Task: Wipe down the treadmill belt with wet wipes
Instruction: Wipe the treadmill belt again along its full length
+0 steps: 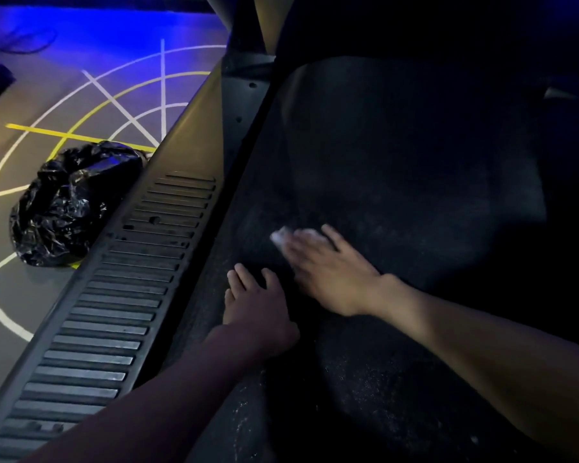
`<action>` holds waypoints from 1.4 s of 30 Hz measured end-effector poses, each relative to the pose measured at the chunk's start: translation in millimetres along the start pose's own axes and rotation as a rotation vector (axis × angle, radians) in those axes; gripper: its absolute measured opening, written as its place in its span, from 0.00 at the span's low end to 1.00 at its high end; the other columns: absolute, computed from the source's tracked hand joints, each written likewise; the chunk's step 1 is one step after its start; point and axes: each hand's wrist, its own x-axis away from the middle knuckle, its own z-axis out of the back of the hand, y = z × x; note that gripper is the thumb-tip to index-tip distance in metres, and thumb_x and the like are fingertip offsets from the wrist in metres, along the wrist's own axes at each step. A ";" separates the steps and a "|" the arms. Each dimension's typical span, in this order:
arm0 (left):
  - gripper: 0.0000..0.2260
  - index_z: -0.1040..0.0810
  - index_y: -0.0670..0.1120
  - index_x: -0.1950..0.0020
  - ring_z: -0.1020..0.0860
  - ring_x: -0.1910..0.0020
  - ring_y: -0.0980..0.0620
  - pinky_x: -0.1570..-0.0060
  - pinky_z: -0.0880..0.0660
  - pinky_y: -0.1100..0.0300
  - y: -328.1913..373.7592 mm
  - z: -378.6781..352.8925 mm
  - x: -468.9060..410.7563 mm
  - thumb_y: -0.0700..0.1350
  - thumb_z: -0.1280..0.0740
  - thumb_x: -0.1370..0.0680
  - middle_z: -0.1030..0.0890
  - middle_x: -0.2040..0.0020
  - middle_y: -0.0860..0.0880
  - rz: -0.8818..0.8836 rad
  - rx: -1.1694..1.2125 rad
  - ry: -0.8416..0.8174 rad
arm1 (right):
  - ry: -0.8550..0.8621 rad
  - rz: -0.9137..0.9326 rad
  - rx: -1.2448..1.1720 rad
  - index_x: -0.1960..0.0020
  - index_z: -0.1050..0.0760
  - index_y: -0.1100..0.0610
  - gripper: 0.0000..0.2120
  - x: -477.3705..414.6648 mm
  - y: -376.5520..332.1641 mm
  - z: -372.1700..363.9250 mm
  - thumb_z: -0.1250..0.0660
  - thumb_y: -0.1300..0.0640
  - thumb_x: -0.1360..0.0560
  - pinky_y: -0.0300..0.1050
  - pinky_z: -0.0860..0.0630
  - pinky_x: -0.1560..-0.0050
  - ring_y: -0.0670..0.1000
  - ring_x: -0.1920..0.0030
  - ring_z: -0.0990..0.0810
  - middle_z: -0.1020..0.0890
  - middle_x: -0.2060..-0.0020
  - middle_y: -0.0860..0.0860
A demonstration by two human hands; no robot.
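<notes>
Right hand (328,272): fingers straight, pressing wet wipe (281,236) onto treadmill belt (415,168), grip released | left hand (258,305): flat on belt, grip released | black bag (71,202) on floor (30,295)

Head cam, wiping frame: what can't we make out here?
Head view only:
- wipe: mostly under the right hand and motion-blurred; its fold and dirt are unreadable.
- belt: far and right parts are lost in darkness, so wiped and unwiped areas can't be told apart.
- bag: black plastic hides the contents.
- left hand: palm faces down, underside hidden.
</notes>
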 end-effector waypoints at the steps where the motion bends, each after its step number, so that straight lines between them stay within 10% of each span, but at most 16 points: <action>1: 0.47 0.58 0.40 0.22 0.61 0.25 0.29 0.25 0.50 0.41 2.6 -1.1 0.0 0.59 0.33 0.26 0.62 0.26 0.26 0.011 0.017 -0.014 | -0.008 -0.121 -0.029 0.21 0.69 0.54 0.30 -1.2 4.2 4.1 0.61 0.46 0.17 0.59 0.64 0.23 0.49 0.21 0.65 0.67 0.22 0.47; 7: 0.55 0.62 0.39 0.22 0.63 0.25 0.29 0.25 0.52 0.39 4.4 -6.9 -2.6 0.67 0.31 0.30 0.64 0.26 0.26 0.026 0.034 -0.003 | 0.008 0.121 0.039 0.20 0.65 0.55 0.31 18.8 -18.0 -8.5 0.61 0.45 0.19 0.57 0.63 0.23 0.50 0.21 0.64 0.63 0.21 0.49; 12: 0.52 0.60 0.34 0.23 0.62 0.23 0.34 0.24 0.52 0.43 10.9 -8.0 -2.5 0.61 0.30 0.27 0.64 0.24 0.32 -0.010 -0.009 0.032 | 0.013 -0.223 -0.081 0.21 0.67 0.56 0.30 21.3 10.2 0.1 0.58 0.46 0.16 0.60 0.63 0.23 0.50 0.21 0.65 0.65 0.21 0.50; 16: 0.49 0.51 0.36 0.23 0.50 0.24 0.37 0.26 0.44 0.48 8.3 -3.6 -2.2 0.61 0.28 0.29 0.53 0.23 0.35 -0.094 -0.049 0.103 | -0.009 0.093 0.038 0.19 0.58 0.57 0.30 44.0 -4.4 -13.8 0.58 0.45 0.17 0.59 0.62 0.23 0.51 0.21 0.63 0.59 0.20 0.52; 21: 0.47 0.50 0.38 0.24 0.53 0.24 0.32 0.26 0.44 0.43 22.0 1.1 -1.7 0.56 0.25 0.29 0.55 0.24 0.29 -0.073 -0.064 0.037 | 0.007 -0.272 -0.091 0.21 0.68 0.55 0.30 39.5 20.3 -1.3 0.59 0.45 0.16 0.60 0.63 0.23 0.48 0.22 0.68 0.67 0.22 0.48; 26: 0.53 0.64 0.36 0.23 0.64 0.25 0.31 0.25 0.52 0.40 28.2 0.1 -5.7 0.60 0.30 0.27 0.67 0.26 0.28 -0.025 -0.035 -0.089 | -0.003 0.059 0.046 0.19 0.58 0.56 0.30 63.3 2.4 -14.5 0.56 0.45 0.17 0.58 0.63 0.23 0.49 0.21 0.64 0.60 0.20 0.50; 31: 0.62 0.67 0.34 0.24 0.66 0.26 0.30 0.26 0.54 0.36 35.5 -5.6 -5.2 0.69 0.30 0.32 0.68 0.27 0.27 0.010 -0.026 -0.089 | -0.021 -0.326 -0.039 0.22 0.70 0.54 0.30 66.5 29.2 -5.1 0.59 0.45 0.16 0.60 0.64 0.23 0.48 0.23 0.69 0.68 0.22 0.48; 36: 0.55 0.61 0.31 0.24 0.61 0.24 0.31 0.24 0.52 0.42 42.8 -10.0 -1.0 0.63 0.29 0.28 0.63 0.26 0.27 -0.090 -0.123 0.027 | -0.040 -0.008 0.061 0.20 0.65 0.56 0.31 93.4 13.4 -16.2 0.59 0.43 0.16 0.55 0.67 0.24 0.48 0.22 0.68 0.66 0.21 0.48; 42: 0.46 0.51 0.39 0.22 0.46 0.25 0.39 0.30 0.37 0.50 55.8 -6.8 6.0 0.54 0.27 0.28 0.51 0.23 0.36 -0.345 -0.239 0.134 | 0.037 -0.376 -0.060 0.21 0.67 0.55 0.31 96.1 36.3 -20.1 0.62 0.43 0.18 0.57 0.63 0.23 0.49 0.21 0.65 0.66 0.21 0.50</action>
